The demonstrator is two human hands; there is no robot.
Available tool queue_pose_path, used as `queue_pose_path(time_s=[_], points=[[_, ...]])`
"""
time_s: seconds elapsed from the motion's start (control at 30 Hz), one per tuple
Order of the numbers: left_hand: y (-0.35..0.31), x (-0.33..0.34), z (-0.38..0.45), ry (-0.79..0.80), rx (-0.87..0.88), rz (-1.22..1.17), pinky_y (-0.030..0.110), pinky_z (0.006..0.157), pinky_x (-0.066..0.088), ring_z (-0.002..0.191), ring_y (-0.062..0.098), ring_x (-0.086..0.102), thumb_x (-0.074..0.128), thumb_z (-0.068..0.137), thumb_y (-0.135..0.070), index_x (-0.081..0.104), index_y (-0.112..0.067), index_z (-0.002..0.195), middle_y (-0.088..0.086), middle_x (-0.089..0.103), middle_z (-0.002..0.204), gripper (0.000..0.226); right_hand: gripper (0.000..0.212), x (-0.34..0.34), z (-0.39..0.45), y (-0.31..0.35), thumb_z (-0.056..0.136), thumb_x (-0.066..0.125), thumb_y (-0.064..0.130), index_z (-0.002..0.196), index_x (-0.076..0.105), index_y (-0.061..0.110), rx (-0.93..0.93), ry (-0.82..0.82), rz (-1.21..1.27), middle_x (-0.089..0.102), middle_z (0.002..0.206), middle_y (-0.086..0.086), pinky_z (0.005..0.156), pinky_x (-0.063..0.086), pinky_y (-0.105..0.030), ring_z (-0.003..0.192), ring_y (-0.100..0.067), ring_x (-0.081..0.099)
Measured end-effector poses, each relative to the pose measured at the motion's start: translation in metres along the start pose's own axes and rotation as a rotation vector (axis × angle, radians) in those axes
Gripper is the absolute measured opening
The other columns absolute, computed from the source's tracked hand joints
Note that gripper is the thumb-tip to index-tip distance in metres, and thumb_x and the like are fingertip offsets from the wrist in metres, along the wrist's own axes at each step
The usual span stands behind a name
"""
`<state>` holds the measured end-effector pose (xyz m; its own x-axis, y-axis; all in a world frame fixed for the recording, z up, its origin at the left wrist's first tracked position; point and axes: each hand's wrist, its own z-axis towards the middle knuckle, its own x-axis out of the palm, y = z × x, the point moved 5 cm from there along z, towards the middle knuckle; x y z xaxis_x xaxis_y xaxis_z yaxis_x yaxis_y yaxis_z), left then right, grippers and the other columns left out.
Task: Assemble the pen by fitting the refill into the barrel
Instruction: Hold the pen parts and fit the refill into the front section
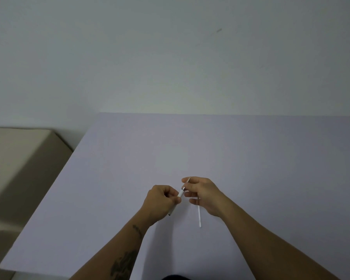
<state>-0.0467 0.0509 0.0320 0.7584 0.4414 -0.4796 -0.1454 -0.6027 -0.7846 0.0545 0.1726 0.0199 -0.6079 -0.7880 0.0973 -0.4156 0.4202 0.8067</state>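
My left hand point(160, 201) is closed around a white pen barrel point(180, 193), whose dark lower end sticks out below the fist. The barrel slants up to the right. A thin grey refill point(188, 181) juts from the barrel's upper mouth, and the thumb and forefinger of my right hand point(204, 194) pinch it. A slim white rod point(199, 215) runs down from under my right hand's lower fingers. I cannot tell whether those fingers hold it or it lies on the table.
Both hands hover over a pale lilac table point(251, 158) set against a plain wall. A beige box-like surface point(18, 158) sits lower down to the left of the table's left edge.
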Motion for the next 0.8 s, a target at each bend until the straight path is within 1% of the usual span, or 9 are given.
queue_pose_path(time_s=[0.13, 0.23, 0.3, 0.4, 0.5, 0.57, 0.63, 0.7, 0.8], points=[[-0.0014, 0.0013, 0.0002, 0.008, -0.003, -0.001, 0.023, 0.058, 0.048, 0.066, 0.016, 0.057, 0.072, 0.084, -0.015, 0.075, -0.01, 0.084, 0.004, 0.064, 0.073, 0.006, 0.015, -0.0011, 0.0019, -0.0039, 0.095, 0.062, 0.023, 0.097, 0.071, 0.012, -0.002, -0.042, -0.024, 0.073, 0.094, -0.002, 0.07, 0.053, -0.029, 0.086, -0.016, 0.067], [-0.0022, 0.0022, 0.0001, 0.016, -0.003, -0.009, 0.027, 0.064, 0.052, 0.068, 0.018, 0.057, 0.073, 0.084, -0.014, 0.074, -0.012, 0.082, 0.005, 0.065, 0.074, 0.003, 0.015, -0.001, 0.0027, -0.0021, 0.096, 0.059, 0.019, 0.095, 0.071, 0.011, -0.001, -0.043, -0.034, 0.074, 0.096, -0.004, 0.071, 0.054, -0.028, 0.087, -0.016, 0.068], [-0.0017, 0.0028, 0.0001, 0.016, -0.004, -0.004, 0.03, 0.068, 0.053, 0.069, 0.018, 0.057, 0.072, 0.084, -0.014, 0.074, -0.013, 0.08, 0.005, 0.065, 0.073, 0.004, 0.018, -0.0009, 0.0025, -0.0009, 0.098, 0.055, 0.013, 0.097, 0.072, 0.011, 0.009, -0.032, -0.029, 0.075, 0.1, -0.007, 0.073, 0.054, -0.029, 0.091, -0.018, 0.069], [0.0002, 0.0028, 0.0, 0.011, -0.011, 0.004, 0.026, 0.064, 0.05, 0.067, 0.017, 0.056, 0.072, 0.085, -0.014, 0.073, -0.015, 0.078, 0.001, 0.064, 0.07, 0.007, 0.022, -0.0009, 0.0016, 0.0008, 0.097, 0.053, 0.009, 0.103, 0.074, 0.015, 0.011, -0.01, -0.011, 0.075, 0.104, -0.008, 0.075, 0.054, -0.031, 0.097, -0.021, 0.07], [0.0025, 0.0017, 0.0, 0.01, -0.015, 0.005, 0.023, 0.06, 0.048, 0.066, 0.015, 0.057, 0.073, 0.084, -0.015, 0.072, -0.017, 0.076, 0.0, 0.064, 0.069, 0.008, 0.019, 0.0005, 0.0019, -0.0022, 0.094, 0.062, 0.015, 0.11, 0.07, 0.018, 0.033, 0.007, -0.004, 0.073, 0.101, -0.007, 0.075, 0.054, -0.032, 0.092, -0.021, 0.068], [0.0031, 0.001, 0.0005, 0.008, -0.015, 0.002, 0.023, 0.06, 0.048, 0.066, 0.015, 0.057, 0.073, 0.084, -0.015, 0.073, -0.015, 0.078, 0.001, 0.065, 0.071, 0.006, 0.015, 0.0015, 0.0035, -0.0056, 0.093, 0.064, 0.02, 0.107, 0.069, 0.016, 0.047, 0.001, -0.005, 0.072, 0.096, -0.004, 0.074, 0.054, -0.032, 0.089, -0.02, 0.066], [0.0035, 0.0008, 0.001, 0.005, -0.017, 0.004, 0.023, 0.06, 0.048, 0.066, 0.015, 0.058, 0.072, 0.084, -0.015, 0.074, -0.012, 0.081, 0.002, 0.066, 0.072, 0.004, 0.012, 0.002, 0.0053, -0.0074, 0.094, 0.063, 0.023, 0.099, 0.069, 0.014, 0.049, -0.02, -0.019, 0.071, 0.095, -0.003, 0.071, 0.053, -0.031, 0.089, -0.019, 0.066], [0.0037, 0.0009, 0.0015, 0.005, -0.016, 0.006, 0.022, 0.059, 0.047, 0.065, 0.015, 0.057, 0.073, 0.084, -0.016, 0.075, -0.012, 0.082, 0.002, 0.066, 0.072, 0.005, 0.012, 0.0024, 0.0072, -0.0066, 0.094, 0.062, 0.022, 0.094, 0.07, 0.013, 0.036, -0.044, -0.047, 0.071, 0.094, -0.003, 0.069, 0.053, -0.029, 0.088, -0.017, 0.067], [0.0056, 0.0013, 0.0022, 0.011, -0.026, -0.007, 0.022, 0.058, 0.046, 0.064, 0.014, 0.056, 0.073, 0.083, -0.016, 0.075, -0.015, 0.079, 0.001, 0.065, 0.07, 0.005, 0.014, 0.0021, 0.0085, -0.004, 0.096, 0.058, 0.015, 0.095, 0.072, 0.012, 0.024, -0.06, -0.073, 0.073, 0.095, -0.004, 0.068, 0.053, -0.028, 0.089, -0.017, 0.068]])
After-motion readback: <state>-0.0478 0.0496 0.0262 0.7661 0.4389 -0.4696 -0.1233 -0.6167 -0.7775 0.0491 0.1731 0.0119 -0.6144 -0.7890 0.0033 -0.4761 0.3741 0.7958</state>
